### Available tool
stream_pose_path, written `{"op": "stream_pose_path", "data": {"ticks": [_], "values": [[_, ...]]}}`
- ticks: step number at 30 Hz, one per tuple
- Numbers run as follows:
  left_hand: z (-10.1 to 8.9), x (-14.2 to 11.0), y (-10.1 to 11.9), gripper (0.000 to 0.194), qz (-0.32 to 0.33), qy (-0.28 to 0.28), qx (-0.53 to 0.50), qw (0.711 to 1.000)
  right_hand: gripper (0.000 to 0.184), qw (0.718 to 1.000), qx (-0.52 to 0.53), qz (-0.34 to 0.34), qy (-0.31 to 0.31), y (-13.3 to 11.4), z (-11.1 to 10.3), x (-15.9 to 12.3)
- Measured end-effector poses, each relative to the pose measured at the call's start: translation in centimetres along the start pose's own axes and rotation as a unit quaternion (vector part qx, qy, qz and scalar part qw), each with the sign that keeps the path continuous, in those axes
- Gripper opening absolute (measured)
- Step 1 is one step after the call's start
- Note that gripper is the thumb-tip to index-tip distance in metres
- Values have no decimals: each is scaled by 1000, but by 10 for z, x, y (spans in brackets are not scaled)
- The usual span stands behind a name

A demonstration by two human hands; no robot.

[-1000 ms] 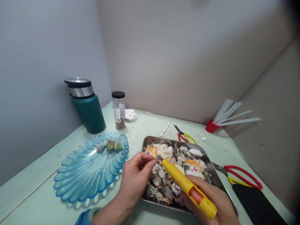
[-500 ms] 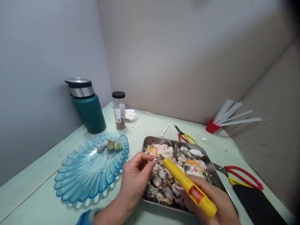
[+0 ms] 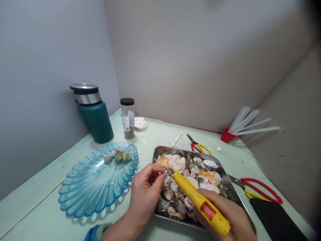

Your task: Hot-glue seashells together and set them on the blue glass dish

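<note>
Open lane between jar (image 3: 127, 117) and tray (image 3: 187, 153), bottle (image 3: 96, 120) (tall) blocking left

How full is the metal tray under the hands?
The tray looks well filled: shells cover most of its visible bottom; the right hand hides part.

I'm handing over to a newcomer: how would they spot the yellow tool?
Find the metal tray of shells. Above it, the right hand holds the yellow tool, its dark tip near the left hand. Unlike the scissors right of the tray, it is a thick yellow barrel with a reddish window.
</note>
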State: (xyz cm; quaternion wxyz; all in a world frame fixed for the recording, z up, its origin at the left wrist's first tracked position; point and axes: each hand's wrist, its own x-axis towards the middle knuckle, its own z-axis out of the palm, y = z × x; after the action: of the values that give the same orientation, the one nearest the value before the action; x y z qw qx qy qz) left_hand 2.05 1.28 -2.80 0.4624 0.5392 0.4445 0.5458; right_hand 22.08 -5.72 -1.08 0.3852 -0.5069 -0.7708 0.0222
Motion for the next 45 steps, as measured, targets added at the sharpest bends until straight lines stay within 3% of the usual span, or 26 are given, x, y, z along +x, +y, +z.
{"op": "stream_pose_path", "data": {"ticks": [5,11,23,34,41,45], "values": [[0,0,-1,10,-4,-3,-3,1000,21,999,4,32,16,3,4,-4],[0,1,-2,10,-14,1,-10,1000,19,1000,16,-3,-14,-1,1,-2],[0,3,4,15,-45,-1,-18,999,21,999,-1,28,19,5,6,-5],[-1,3,6,11,-42,-6,9,999,20,1000,8,-6,13,-1,3,-2],[0,3,9,12,-53,-1,-11,999,21,999,-1,32,27,5,5,-5],[1,4,8,14,-66,-8,-28,997,22,999,-3,21,29,5,5,-5]]}}
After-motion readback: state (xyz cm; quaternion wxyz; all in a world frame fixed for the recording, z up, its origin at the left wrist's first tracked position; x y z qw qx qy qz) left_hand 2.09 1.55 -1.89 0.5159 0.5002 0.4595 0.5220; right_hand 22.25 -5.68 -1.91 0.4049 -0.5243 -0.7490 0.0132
